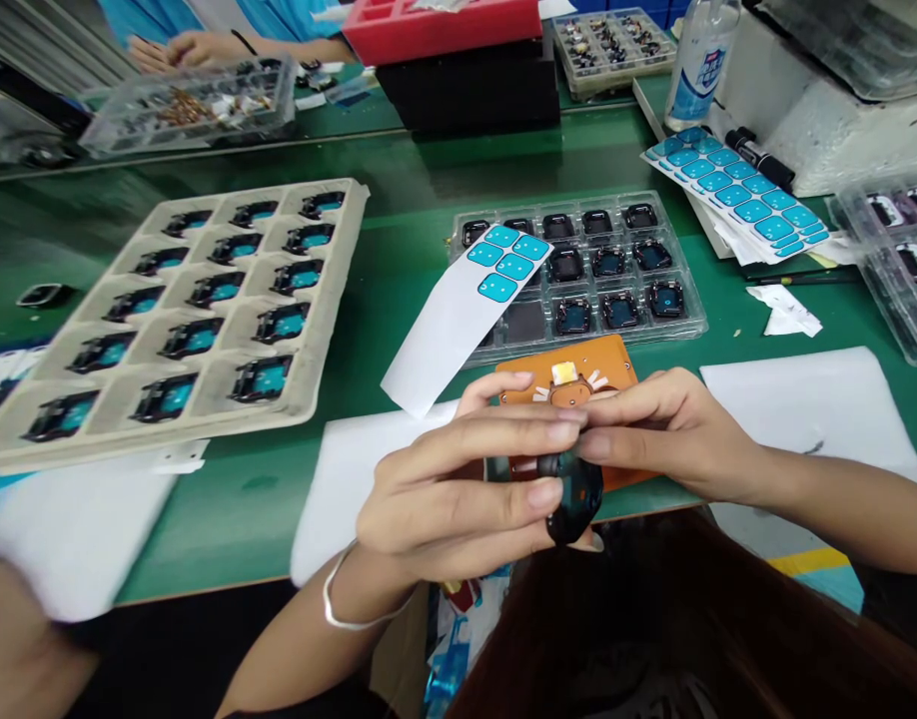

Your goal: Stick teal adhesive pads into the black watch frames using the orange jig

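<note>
Your two hands at work above the near edge of a green bench (399,165). Your left hand (436,489) is partly closed, its fingers bent across a dark casing (576,499), which it grips with the fingers in front and a fingertip showing below. Your right hand (675,429) brings thumb and forefinger together at the casing's upper end, close to your left fingertips; whether anything is pinched between them cannot be told. The casing is held tilted, in front of an orange plate (615,355) that your hands partly cover.

Just beyond the plate lies a clear tray (694,328) of similar dark casings, one front compartment showing bare. A white sheet (440,345) bearing five blue stickers overlaps this tray's left side. To your left, a cream tray (352,235) holds casings with blue faces, in three columns of five. To your right, a larger sticker sheet (743,190) lies near a black marker (762,160) and a bottle (698,75). White foam pads (818,399) lie along the near edge, either side of your hands. Across the bench, a co-worker's hands (196,48) are near a clear parts box (279,100).
</note>
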`<state>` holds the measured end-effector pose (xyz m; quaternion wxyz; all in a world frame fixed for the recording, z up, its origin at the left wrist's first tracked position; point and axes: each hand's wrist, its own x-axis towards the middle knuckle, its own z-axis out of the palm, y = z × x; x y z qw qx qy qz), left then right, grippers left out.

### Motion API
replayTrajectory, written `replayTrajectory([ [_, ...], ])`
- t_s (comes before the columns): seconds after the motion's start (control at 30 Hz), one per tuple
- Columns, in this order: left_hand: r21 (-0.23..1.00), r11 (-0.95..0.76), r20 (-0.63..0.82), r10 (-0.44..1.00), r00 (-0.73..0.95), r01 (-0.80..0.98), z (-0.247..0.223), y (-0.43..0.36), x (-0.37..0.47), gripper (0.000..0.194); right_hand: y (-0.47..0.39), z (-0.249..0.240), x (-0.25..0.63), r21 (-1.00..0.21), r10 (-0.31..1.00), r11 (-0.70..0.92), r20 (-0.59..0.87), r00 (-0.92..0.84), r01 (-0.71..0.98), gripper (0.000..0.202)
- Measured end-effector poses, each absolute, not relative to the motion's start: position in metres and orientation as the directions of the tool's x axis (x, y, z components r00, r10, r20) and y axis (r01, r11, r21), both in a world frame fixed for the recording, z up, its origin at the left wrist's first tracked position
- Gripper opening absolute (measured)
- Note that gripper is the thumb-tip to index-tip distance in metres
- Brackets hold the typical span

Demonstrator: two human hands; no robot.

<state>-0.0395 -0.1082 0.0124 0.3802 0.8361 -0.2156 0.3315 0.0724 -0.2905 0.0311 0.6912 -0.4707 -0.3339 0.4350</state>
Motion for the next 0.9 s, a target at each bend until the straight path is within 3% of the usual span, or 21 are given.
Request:
replayTrajectory([
  [0.13, 0.438, -0.521, 0.774, -0.195, 0.602, -0.732, 0.011, -0.108, -0.031, 0.042, -0.292, 0.027, 0.072, -0.929, 0.908, 0.152, -0.004, 0.419, -0.338, 0.020],
  [0.3, 0.495, -0.464, 0.796, -0.098, 0.598, -0.735, 0.009, -0.111, -0.024, 0.055, -0.294, 0.020, 0.074, -0.927, 0.903, 0.107, -0.060, 0.426, -0.359, 0.016],
  [0.4, 0.480, -0.440, 0.809, -0.113, 0.577, -0.759, 0.009, -0.112, -0.022, 0.060, -0.293, 0.019, 0.075, -0.929, 0.915, 0.098, -0.057, 0.400, -0.356, 0.019],
  [0.9, 0.466, -0.433, 0.798, -0.170, 0.578, -0.772, 0.011, -0.110, -0.022, 0.065, -0.291, 0.026, 0.074, -0.933, 0.907, 0.098, -0.060, 0.418, -0.347, 0.012],
])
